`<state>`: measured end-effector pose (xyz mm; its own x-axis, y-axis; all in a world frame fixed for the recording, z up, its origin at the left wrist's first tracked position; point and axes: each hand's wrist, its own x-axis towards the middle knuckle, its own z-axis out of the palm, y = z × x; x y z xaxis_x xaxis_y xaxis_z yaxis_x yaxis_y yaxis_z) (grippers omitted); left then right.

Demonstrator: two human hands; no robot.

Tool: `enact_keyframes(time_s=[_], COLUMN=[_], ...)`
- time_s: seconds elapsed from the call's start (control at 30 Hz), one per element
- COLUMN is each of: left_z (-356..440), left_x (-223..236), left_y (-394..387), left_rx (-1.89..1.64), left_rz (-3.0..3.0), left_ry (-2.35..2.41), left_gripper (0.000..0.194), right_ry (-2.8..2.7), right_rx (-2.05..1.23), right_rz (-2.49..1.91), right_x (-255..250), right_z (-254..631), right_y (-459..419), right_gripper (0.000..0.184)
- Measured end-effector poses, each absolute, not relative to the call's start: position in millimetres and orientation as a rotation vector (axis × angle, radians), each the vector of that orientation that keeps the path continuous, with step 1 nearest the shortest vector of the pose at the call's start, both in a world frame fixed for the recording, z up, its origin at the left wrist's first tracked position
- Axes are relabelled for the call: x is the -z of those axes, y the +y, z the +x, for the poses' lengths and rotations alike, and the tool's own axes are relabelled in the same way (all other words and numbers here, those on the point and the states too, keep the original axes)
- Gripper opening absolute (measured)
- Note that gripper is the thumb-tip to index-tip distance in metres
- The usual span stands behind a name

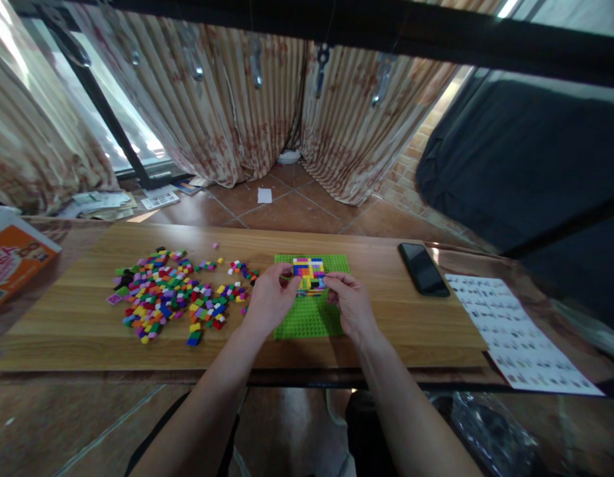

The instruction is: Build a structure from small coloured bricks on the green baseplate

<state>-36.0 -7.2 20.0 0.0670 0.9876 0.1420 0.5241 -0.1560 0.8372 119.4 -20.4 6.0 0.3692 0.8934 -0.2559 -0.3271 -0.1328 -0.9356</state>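
Observation:
A small multicoloured structure of toy building bricks [308, 268] rests on the green studded baseplate [311, 324]. My left hand [273, 297] is closed at its left side, thumb at the front corner and fingers behind. On the opposite side, my right hand [350, 301] has its thumb and index finger pinched at the right front corner of the structure; whether a loose brick is between them is too small to see. Yellow, black and light blue bricks show along the front. A large spread of loose bricks [162, 295] lies to the left of my left hand.
The wooden board [401, 338] carries everything. A black phone [424, 269] lies at right, beside a printed picture sheet [520, 331]. An orange and white box [18, 255] stands at far left. Curtains [212, 106] hang behind, under a dark bar [307, 23].

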Motion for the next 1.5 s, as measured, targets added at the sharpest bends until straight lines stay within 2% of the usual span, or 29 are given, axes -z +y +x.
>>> enact_keyframes(time_s=[0.33,0.8,1.03,1.2,1.37,1.5], left_z=[-36.0,-34.9,-35.6,-40.3,-43.7,-39.5], left_x=[-21.7,-18.2,-18.2,-17.8,-15.9,-10.7], left_y=[-7.3,-7.2,-6.5,-4.4,0.0,-0.4], left_rx=[-0.975,-0.976,-0.984,-0.986,-0.993,-0.997], left_rz=[1.724,1.731,1.74,1.763,1.739,1.695], left_ry=[1.512,1.532,1.544,1.507,1.539,1.449], left_gripper=[0.019,0.021,0.019,0.019,0.027,0.033], right_ry=[-0.638,-0.733,-0.753,-0.765,-0.709,-0.839], right_rx=[-1.134,-1.023,-1.038,-1.08,-0.927,-0.949], right_rz=[-1.3,-1.347,-1.335,-1.299,-1.318,-1.335], right_x=[-0.4,-6.3,-0.5,0.4,0.7,5.3], right_z=[120.1,112.3,114.1,122.1,128.7,120.4], right_y=[-22.9,-18.1,-17.0,-22.8,-23.5,-21.1], right_gripper=[0.029,0.023,0.026,0.035,0.038,0.04])
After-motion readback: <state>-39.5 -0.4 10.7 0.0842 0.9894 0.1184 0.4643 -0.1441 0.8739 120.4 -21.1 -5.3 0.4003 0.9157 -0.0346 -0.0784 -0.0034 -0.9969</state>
